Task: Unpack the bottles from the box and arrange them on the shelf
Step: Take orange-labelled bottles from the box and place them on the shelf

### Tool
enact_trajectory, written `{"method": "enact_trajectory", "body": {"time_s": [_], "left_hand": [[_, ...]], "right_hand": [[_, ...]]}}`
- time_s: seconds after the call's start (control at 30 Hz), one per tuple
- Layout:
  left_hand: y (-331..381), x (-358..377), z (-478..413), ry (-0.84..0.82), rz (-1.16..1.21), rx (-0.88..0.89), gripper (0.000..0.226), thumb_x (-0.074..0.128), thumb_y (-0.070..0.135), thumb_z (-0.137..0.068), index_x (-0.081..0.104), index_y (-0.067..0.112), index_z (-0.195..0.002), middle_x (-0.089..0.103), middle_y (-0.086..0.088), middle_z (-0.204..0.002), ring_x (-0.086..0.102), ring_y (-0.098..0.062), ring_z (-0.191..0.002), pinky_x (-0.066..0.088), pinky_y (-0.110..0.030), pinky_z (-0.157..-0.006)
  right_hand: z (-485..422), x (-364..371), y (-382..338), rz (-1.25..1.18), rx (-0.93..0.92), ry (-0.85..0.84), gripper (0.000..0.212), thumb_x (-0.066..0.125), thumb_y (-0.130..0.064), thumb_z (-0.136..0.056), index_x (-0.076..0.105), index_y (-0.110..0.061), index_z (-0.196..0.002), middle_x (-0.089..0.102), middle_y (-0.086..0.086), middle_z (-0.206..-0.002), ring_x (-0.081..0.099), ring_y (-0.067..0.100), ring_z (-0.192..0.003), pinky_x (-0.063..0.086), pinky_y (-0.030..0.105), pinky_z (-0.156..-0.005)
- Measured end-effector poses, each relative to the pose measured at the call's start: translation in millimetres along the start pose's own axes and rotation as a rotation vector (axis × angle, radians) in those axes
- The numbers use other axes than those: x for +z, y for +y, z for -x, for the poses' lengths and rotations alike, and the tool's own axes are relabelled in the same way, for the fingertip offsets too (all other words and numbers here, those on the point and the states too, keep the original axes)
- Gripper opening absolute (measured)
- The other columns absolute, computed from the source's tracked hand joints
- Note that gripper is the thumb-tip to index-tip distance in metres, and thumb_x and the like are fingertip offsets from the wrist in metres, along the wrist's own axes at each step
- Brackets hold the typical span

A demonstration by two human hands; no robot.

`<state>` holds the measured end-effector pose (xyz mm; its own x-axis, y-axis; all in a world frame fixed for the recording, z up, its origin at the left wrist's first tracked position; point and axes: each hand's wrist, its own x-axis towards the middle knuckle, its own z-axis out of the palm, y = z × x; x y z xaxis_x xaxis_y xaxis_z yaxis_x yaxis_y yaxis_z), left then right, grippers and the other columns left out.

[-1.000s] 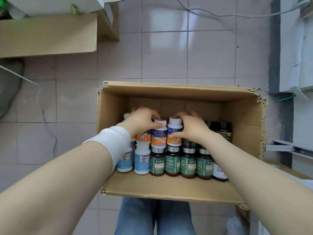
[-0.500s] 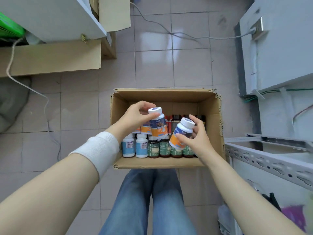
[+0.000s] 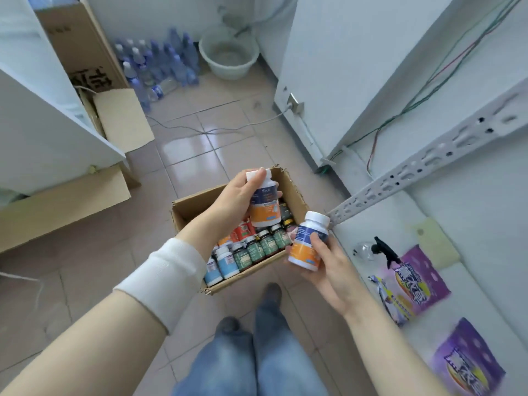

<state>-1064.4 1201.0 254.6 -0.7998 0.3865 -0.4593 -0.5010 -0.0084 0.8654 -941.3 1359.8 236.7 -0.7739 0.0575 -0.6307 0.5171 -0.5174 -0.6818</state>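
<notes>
Two bottles, left hand [image 3: 238, 197] gripping one [image 3: 263, 202], right hand [image 3: 328, 267] the other [image 3: 307, 241]; either could slip, knocking the shelf [image 3: 371, 192] rail.

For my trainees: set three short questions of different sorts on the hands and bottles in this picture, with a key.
1. True or false: the left hand and right hand each grip a bottle.
2. The caps of the left-hand bottle and right-hand bottle are: A white, B green, C black.
3. Fill in: the green-labelled bottles stand in the ____.
Key: 1 true; 2 A; 3 box.
</notes>
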Motion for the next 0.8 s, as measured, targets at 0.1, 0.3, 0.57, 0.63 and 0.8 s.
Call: {"method": "enact_trajectory", "body": {"time_s": [0.1,0.3,0.57,0.63,0.8], "left_hand": [[29,33,23,-0.114,-0.018,0.033,0.035,0.039,0.035,-0.098,0.048,0.007,-0.116,0.066,-0.008,-0.094,0.066,-0.015,-0.079,0.057,-0.028,-0.07],[83,129,71,-0.407,-0.048,0.154,0.021,0.044,0.025,-0.097,0.048,0.009,-0.109,0.063,-0.008,-0.092,0.066,-0.011,-0.073,0.057,-0.027,-0.069],[135,280,141,-0.72,-0.134,0.355,0.016,0.048,0.028,-0.093,0.058,0.017,-0.097,0.071,0.005,-0.082,0.07,-0.01,-0.078,0.058,-0.028,-0.075],[143,321,160,-0.778,-0.148,0.39,0.017,0.048,0.029,-0.093,0.059,0.016,-0.095,0.071,0.005,-0.081,0.069,-0.01,-0.077,0.058,-0.026,-0.072],[153,413,208,-0.898,-0.207,0.456,0.018,0.044,0.025,-0.097,0.058,0.017,-0.088,0.068,0.0,-0.084,0.068,-0.011,-0.075,0.056,-0.032,-0.079]], "right_hand": [[47,-1,-11,0.002,-0.104,0.065,0.081,0.088,-0.048,-0.043,0.055,-0.019,-0.112,0.07,0.002,-0.098,0.067,0.02,-0.088,0.057,0.039,-0.076],[144,-27,-48,0.208,-0.335,0.223,0.023,0.057,-0.008,-0.089,0.055,-0.021,-0.107,0.064,0.0,-0.106,0.063,0.01,-0.093,0.05,0.028,-0.088],[281,-92,-92,0.225,-0.57,0.464,0.095,0.081,-0.068,-0.034,0.056,-0.021,-0.113,0.064,0.006,-0.118,0.059,0.024,-0.114,0.044,0.04,-0.102],[315,-112,-103,0.165,-0.628,0.47,0.095,0.082,-0.067,-0.034,0.056,-0.021,-0.113,0.065,0.005,-0.117,0.057,0.026,-0.119,0.045,0.039,-0.102],[391,-156,-128,0.127,-0.787,0.479,0.087,0.084,-0.06,-0.038,0.059,-0.022,-0.113,0.066,0.003,-0.118,0.058,0.025,-0.118,0.044,0.04,-0.104]]}}
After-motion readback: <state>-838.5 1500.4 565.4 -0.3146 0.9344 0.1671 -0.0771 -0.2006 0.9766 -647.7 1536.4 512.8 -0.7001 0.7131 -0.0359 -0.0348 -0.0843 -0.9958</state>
